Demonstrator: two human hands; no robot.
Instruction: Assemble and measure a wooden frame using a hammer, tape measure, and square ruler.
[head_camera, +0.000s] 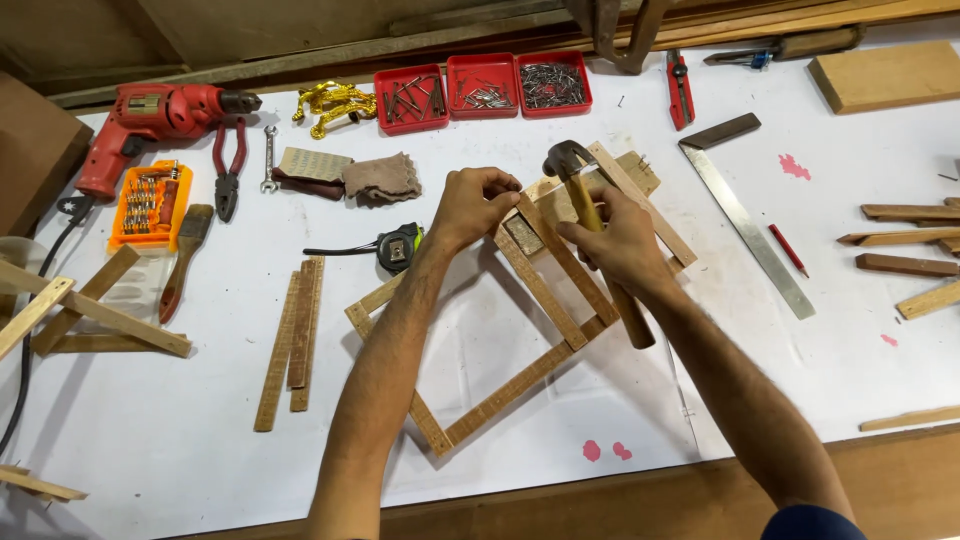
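Right hand (622, 240) clenched around hammer (590, 215)

The left hand (478, 207) covers the far corner of the wooden frame (500, 395), so what its fingertips pinch there cannot be told. The right hand (620, 243) hides the middle of the hammer (570, 160) handle. The nails in the red trays (482, 88) are too small to tell apart. The wooden offcuts (905, 240) run off the right edge, the wooden stand (90, 310) off the left.
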